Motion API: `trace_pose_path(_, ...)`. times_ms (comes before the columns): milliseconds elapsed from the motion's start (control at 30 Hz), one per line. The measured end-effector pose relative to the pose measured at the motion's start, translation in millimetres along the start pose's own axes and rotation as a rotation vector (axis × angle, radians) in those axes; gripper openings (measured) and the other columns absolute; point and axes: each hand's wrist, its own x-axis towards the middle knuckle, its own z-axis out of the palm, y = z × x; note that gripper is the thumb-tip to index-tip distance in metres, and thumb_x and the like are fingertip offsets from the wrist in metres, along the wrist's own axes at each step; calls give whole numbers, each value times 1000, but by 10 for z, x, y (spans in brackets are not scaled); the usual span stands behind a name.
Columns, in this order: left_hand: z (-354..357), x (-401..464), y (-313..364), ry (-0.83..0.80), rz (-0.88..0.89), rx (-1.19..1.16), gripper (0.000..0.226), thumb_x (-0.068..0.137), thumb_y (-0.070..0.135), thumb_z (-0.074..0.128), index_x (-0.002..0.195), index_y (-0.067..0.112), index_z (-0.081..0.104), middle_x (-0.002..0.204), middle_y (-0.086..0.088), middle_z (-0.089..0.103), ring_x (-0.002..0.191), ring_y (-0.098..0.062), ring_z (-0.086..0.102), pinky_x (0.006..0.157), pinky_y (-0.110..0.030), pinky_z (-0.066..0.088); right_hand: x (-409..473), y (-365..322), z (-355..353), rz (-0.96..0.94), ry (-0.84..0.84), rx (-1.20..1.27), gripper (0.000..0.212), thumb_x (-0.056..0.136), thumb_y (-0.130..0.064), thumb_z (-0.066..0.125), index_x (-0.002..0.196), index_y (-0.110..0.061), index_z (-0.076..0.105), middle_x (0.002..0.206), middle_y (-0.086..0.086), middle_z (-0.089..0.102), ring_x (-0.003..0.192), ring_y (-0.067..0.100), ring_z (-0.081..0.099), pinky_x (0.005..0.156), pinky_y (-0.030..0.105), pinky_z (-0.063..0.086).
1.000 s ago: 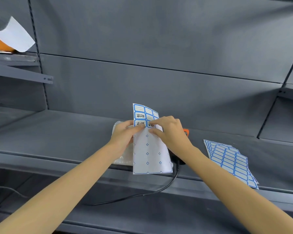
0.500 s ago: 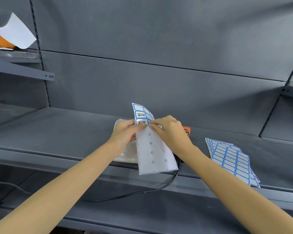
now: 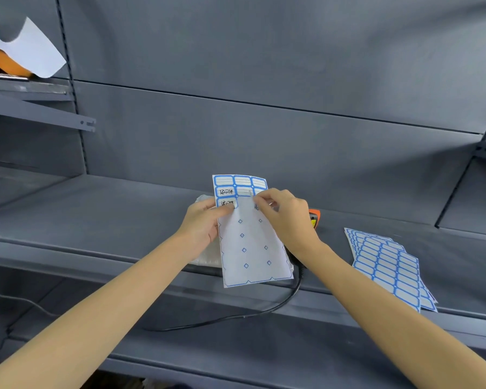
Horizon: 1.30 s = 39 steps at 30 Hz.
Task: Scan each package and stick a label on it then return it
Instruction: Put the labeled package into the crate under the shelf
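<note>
Grey metal shelving (image 3: 264, 113) fills the view – back panels, one long shelf (image 3: 96, 220) at working height, a lower shelf below it, a smaller shelf up left.

On the long shelf, right of centre: a fanned stack of label sheets (image 3: 387, 268), blue-bordered, all labels in place, lying flat and well apart from the hands.

Centre: the package (image 3: 205, 259), a pale plastic-wrapped parcel, lies on the shelf near its front edge, mostly hidden behind the left hand and the held sheet.

Held label sheet (image 3: 253, 242) stands upright in front of the package; lower two thirds stripped to bare backing, labels left only in the top rows, two of them bearing handwriting.

Left hand (image 3: 204, 227) – grip clamped on the sheet's left edge, thumb on its face. Right hand (image 3: 285, 217) – thumb and forefinger pinched together at the boundary between labels and bare backing; whether a label is lifted between them I cannot tell.

Scanner (image 3: 313, 219), orange and black, lies behind the right hand, largely hidden. Its black cable (image 3: 236, 318) drops over the shelf edge onto the lower shelf.

Up left: a white paper sheet (image 3: 31, 51) curls over something orange
</note>
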Motion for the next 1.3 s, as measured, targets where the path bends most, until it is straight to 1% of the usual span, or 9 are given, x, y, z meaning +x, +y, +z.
trace_pose_path(167,-17,-18,26,55,-3,18,31,89,-5,57,119,1,63,127,-18,60,103,-29,65,81,-35,54,30,-9,26,158,37,259,12,90,-30,61,86,-26,72,78,-21,70,75,-13,60,61,2,41)
trace_pose_path(300,-58,-64,76,59,1,55,34,90,-6,56,122,3,62,111,-9,70,88,-21,68,74,-30,56,91,-20,49,295,52,565,14,90,-21,62,81,-19,72,81,-7,74,76,3,67,73,18,55)
trace_pose_path(400,-214,-77,148,140,-1,20,37,86,-10,53,122,-4,60,117,-19,66,94,-28,64,87,-37,51,155,6,-23,339,104,654,16,92,-17,61,81,-16,72,78,-5,74,76,5,69,71,18,56)
trace_pose_path(567,-737,-145,275,240,-38,-33,42,86,-3,48,128,-4,56,124,-23,60,94,-30,60,79,-34,48,237,150,-156,270,47,240,16,90,-28,60,85,-17,71,79,-12,71,74,5,66,66,17,50)
trace_pose_path(700,-1016,-232,318,183,-94,-126,33,90,8,42,116,9,62,99,-5,73,76,-18,69,71,-32,48,248,132,-55,82,-127,-79,14,92,-28,59,83,-19,66,72,-17,64,70,-8,59,50,2,38)
trace_pose_path(800,-1081,-252,287,173,-161,-171,29,92,12,40,110,13,62,89,-1,73,69,-16,69,68,-31,46,270,123,111,40,-236,-200,16,95,-25,52,88,-14,62,83,-1,68,79,17,66,67,21,54)
trace_pose_path(900,-1079,-239,252,169,-186,-190,34,92,12,41,121,12,58,101,-4,68,81,-19,63,74,-33,45,272,122,228,70,-295,-239,20,95,-22,50,94,-6,63,87,11,69,82,30,66,73,42,57)
trace_pose_path(1167,-1104,-210,256,136,-179,-173,30,92,13,41,116,14,60,95,-1,71,74,-16,67,67,-33,46,109,152,281,-1,-338,-143,12,88,-20,56,83,-17,67,77,-14,63,77,17,65,67,23,52)
trace_pose_path(1300,-1135,-198,202,143,-195,-171,26,92,14,43,110,16,61,90,1,73,69,-13,68,64,-32,45,-5,128,272,-83,-344,-171,12,87,-26,56,80,-22,64,78,-17,61,78,12,60,76,31,53)
